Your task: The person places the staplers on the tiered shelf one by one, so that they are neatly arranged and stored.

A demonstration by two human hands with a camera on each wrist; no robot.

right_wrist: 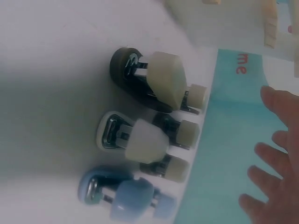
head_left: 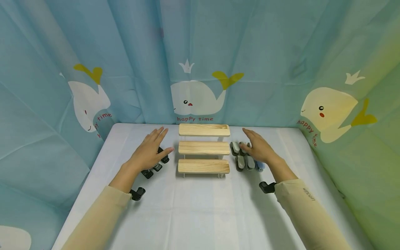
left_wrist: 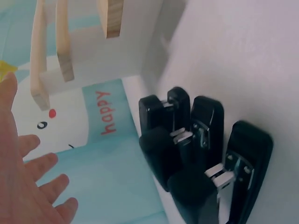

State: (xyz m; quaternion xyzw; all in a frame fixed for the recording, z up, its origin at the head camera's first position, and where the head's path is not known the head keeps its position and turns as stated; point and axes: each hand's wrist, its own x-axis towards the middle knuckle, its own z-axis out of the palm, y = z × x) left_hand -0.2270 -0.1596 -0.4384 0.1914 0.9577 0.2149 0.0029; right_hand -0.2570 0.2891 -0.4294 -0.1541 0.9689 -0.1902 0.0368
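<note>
My left hand (head_left: 149,150) hovers with fingers extended above black staplers (head_left: 147,173) left of a three-tier stand, touching none of them. Up close in the left wrist view, the black staplers (left_wrist: 250,154) stand side by side with metal parts showing. On the other side, my right hand (head_left: 260,147) is held in the air, fingers spread, over several small staplers. Among these are a grey stapler (right_wrist: 164,79), a whitish stapler (right_wrist: 145,141) and a blue stapler (right_wrist: 131,200). The right hand partly covers the back row in the head view. Both hands hold nothing.
Between the hands stands a stand with three stepped wooden shelves (head_left: 203,166) on clear supports. A white cloth (head_left: 193,215) covers the table. Behind and beside it hangs a blue curtain (head_left: 265,52) printed with whales. Black camera mounts (head_left: 267,187) sit at the wrists.
</note>
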